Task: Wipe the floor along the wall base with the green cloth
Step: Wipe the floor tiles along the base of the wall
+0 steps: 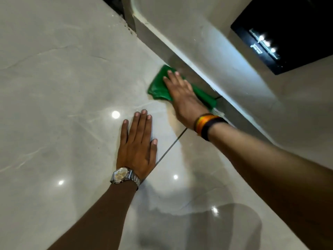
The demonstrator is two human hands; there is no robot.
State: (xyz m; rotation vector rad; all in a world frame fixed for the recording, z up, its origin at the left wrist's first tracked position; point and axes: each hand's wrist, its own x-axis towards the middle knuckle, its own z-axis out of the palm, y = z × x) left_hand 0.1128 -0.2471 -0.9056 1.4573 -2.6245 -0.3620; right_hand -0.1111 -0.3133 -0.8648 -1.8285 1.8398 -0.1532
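Your right hand (180, 91) lies flat, fingers spread, pressing the green cloth (158, 88) onto the floor (63, 78) right against the wall base (196, 76). The cloth, bunched and creased, runs lengthwise along that edge. Your left hand (137, 147), open and empty, braces nearer you.

We had one view only, a wide-angle camera worn on the head. It looked forward and steeply down, close over the glossy floor (54, 87), with both forearms reaching in from the bottom edge. The wall base (198, 65) ran diagonally across the upper right.
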